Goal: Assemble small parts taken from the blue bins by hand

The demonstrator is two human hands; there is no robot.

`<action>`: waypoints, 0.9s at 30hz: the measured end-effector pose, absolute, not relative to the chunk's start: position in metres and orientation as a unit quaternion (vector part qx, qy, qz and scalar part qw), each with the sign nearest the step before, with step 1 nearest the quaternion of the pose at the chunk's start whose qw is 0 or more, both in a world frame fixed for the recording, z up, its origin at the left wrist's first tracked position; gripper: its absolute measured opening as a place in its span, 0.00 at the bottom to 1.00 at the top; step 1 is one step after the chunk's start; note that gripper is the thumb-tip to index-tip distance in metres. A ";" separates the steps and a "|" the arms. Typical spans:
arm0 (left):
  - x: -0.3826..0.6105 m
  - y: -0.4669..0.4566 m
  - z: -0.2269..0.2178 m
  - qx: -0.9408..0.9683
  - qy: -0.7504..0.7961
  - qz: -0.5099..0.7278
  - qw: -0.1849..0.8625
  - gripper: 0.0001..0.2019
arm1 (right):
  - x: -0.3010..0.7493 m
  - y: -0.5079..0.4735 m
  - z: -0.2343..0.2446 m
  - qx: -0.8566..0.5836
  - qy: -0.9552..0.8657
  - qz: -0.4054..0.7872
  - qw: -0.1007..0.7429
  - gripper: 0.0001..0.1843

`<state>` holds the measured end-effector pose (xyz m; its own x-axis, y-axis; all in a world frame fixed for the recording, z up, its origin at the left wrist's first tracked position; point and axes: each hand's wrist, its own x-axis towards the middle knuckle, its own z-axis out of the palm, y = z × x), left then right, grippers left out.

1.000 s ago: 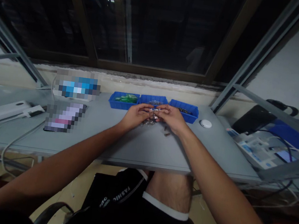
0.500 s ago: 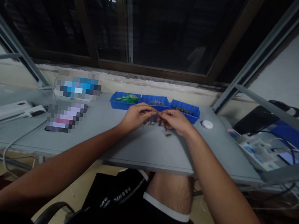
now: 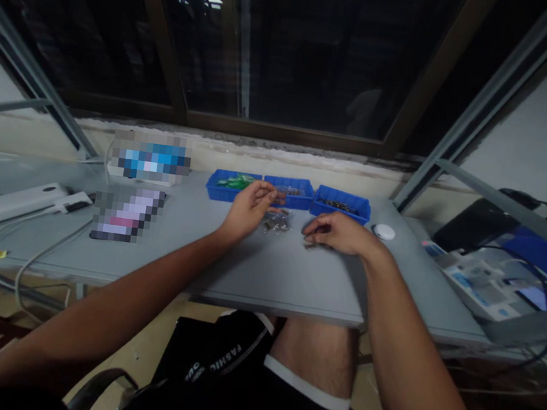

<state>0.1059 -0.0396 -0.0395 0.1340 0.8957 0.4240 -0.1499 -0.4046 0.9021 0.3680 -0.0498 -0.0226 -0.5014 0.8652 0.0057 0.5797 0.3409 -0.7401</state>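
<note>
My left hand [image 3: 251, 207] is just above the tabletop, fingers apart and curved, with nothing visible in them. Below its fingertips lie small clear plastic bags [image 3: 278, 222] with little dark and metallic-looking parts inside. To their right, my right hand [image 3: 339, 232] is lowered to the table, thumb and fingers closed around a small metallic-looking piece [image 3: 309, 242]. The fingers partly cover that piece, and its exact kind is too small to make out.
Three blue bins stand behind my hands: one with green packets [image 3: 236, 181], a middle bin [image 3: 286, 201] with clear bags, and a right bin [image 3: 340, 212] with dark metallic parts. A white round disc [image 3: 383, 231] lies right; a phone [image 3: 128, 215] and white power strip [image 3: 9, 205] lie left.
My hands have separated from where they met above the bags. The right hand has moved right and down to the small piece on the table; the left hand's fingers have spread.
</note>
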 end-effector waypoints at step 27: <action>0.099 -0.036 -0.046 0.608 0.365 0.529 0.467 0.24 | 0.333 -0.048 -0.026 -0.426 -0.880 0.060 0.200 0.10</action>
<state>0.0986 -0.0356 -0.0464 0.1744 0.9375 0.3013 -0.0496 -0.2972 0.9535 0.3333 -0.0480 -0.0256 -0.5563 0.7747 0.3006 0.7265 0.6290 -0.2766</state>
